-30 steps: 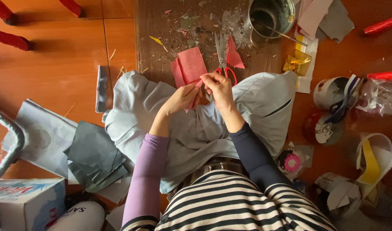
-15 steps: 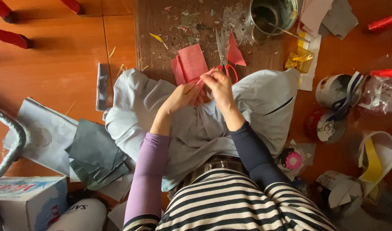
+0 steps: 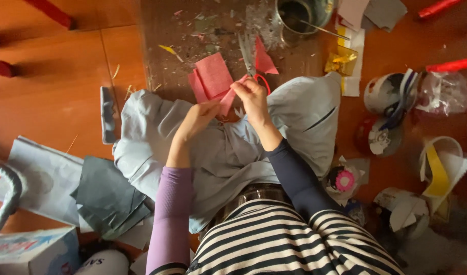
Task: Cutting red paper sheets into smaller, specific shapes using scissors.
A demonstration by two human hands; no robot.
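While hands grip, scissors (image 3: pixel 249 63) cut pink paper (image 3: pixel 213 79).

Home craft corner on orange tiled floor (image 3: pixel 55 102). Brown work mat (image 3: pixel 203 35) littered with paper snippets. Beside mat: metal pot (image 3: pixel 299 15), tape rolls (image 3: pixel 391 94), grey paper sheets (image 3: pixel 106 198), tissue box (image 3: pixel 34 252). Person seated on floor.

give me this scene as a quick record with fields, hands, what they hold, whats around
left hand: holds the pink paper at its lower edge
right hand: fingers in the red-handled scissors, blades at the paper
lap: pale grey cloth spread under the hands
floor ahead: brown mat littered with paper scraps
far edge: metal pot
person's left: grey paper sheets
person's right: tape rolls, pink-centred roll
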